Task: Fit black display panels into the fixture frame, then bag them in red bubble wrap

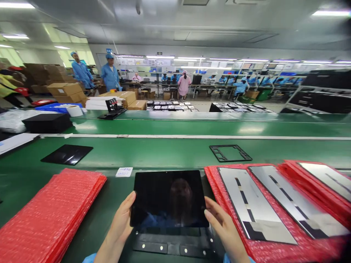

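Left hand point(118, 223) and right hand point(226, 228), fingers point(216, 209) closed, grip a black screen point(167, 199) — left fingers partly hidden.

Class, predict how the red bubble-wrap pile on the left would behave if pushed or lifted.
The red pile is probably light for its size, given its bubbly surface. Its unevenly stacked edges suggest loose layers that may slide apart if pushed.
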A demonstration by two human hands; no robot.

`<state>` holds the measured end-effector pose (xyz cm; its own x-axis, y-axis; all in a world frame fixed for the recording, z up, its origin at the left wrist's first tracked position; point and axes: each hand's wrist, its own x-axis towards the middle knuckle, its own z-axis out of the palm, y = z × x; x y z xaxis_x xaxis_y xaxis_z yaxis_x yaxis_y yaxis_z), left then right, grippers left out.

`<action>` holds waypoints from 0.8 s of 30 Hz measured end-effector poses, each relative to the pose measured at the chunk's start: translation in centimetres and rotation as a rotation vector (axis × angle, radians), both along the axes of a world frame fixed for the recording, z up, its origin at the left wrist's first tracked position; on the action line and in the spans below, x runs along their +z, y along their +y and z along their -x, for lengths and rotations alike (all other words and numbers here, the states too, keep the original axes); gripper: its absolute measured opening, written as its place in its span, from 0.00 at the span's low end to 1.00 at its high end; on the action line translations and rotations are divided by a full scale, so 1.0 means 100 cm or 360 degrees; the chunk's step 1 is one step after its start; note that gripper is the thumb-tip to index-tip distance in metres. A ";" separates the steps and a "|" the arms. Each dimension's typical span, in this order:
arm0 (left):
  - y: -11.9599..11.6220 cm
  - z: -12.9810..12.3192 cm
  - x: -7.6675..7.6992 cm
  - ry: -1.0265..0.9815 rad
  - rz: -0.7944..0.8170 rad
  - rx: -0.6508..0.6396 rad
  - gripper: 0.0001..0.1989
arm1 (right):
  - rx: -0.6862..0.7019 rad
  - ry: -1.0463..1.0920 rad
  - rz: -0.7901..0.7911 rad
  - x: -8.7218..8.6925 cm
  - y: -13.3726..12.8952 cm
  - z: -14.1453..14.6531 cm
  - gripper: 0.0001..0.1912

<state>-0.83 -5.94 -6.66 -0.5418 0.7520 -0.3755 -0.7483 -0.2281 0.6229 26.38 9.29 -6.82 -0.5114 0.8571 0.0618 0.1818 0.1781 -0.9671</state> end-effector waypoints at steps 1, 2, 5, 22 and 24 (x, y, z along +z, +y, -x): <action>0.000 0.002 -0.004 -0.0029 -0.0021 -0.0002 0.13 | 0.0154 -0.0015 0.0089 0.004 -0.004 -0.002 0.27; 0.000 0.004 -0.007 -0.0048 -0.0025 0.0011 0.12 | 0.0283 -0.0024 0.0145 0.007 -0.008 -0.003 0.26; 0.000 0.006 -0.014 -0.0096 -0.0014 0.0035 0.12 | 0.0451 0.0003 0.0233 0.016 -0.020 -0.002 0.24; -0.012 -0.012 0.020 -0.0305 -0.0024 -0.0128 0.21 | 0.0195 0.0372 0.0785 -0.013 -0.020 -0.011 0.24; -0.014 -0.019 0.026 -0.0235 -0.0053 -0.0193 0.22 | 0.0129 0.0356 0.0848 -0.025 -0.015 -0.015 0.24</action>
<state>1.06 -7.33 -4.01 -0.3870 0.8218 -0.4181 -0.8544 -0.1490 0.4979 27.87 7.77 -9.33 -0.6008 0.7582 -0.2533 -0.0311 -0.3388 -0.9403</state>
